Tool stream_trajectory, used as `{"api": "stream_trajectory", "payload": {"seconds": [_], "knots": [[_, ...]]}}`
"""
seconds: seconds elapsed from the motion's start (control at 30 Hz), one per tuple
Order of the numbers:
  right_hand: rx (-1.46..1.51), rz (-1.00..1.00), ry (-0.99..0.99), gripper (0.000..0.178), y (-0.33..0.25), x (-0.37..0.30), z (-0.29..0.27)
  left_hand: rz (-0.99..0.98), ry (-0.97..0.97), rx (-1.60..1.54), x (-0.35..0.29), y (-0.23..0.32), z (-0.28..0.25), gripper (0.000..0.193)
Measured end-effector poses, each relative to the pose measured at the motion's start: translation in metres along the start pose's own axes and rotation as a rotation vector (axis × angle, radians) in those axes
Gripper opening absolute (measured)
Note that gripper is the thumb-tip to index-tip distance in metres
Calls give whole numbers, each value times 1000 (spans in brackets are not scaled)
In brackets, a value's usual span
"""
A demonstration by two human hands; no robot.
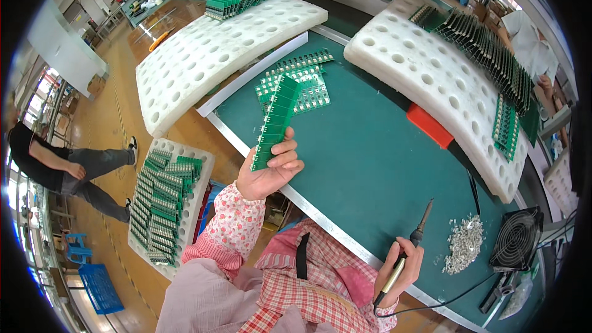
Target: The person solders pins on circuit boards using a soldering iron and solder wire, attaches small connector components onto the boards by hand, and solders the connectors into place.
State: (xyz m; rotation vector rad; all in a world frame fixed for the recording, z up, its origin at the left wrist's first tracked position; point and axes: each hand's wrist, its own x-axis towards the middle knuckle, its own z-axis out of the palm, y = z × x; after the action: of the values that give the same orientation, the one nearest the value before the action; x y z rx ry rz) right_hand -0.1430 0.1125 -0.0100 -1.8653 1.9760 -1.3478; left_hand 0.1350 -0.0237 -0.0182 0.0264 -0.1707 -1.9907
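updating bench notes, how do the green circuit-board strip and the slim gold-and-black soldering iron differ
The green strip is flat, the soldering iron slim and rounded. The left hand holds the strip, the right hand the iron. Both slant up toward the right.

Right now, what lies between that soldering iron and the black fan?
In the head view, a heap of small silvery pieces lies on the green tabletop between the soldering iron, held in the right hand, and the black fan.
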Motion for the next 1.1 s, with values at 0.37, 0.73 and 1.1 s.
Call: {"api": "stream_trajectory", "payload": {"seconds": [0.37, 0.73, 1.1], "knots": [[33, 13, -4, 11, -2, -5, 1, 344, 288, 296, -44, 23, -1, 21], [6, -47, 27, 8, -6, -6, 9, 382, -110, -58, -90, 24, -7, 30], [-12, -8, -14, 13, 1, -11, 5, 1081, 594, 245, -261, 119, -116, 22]]}}
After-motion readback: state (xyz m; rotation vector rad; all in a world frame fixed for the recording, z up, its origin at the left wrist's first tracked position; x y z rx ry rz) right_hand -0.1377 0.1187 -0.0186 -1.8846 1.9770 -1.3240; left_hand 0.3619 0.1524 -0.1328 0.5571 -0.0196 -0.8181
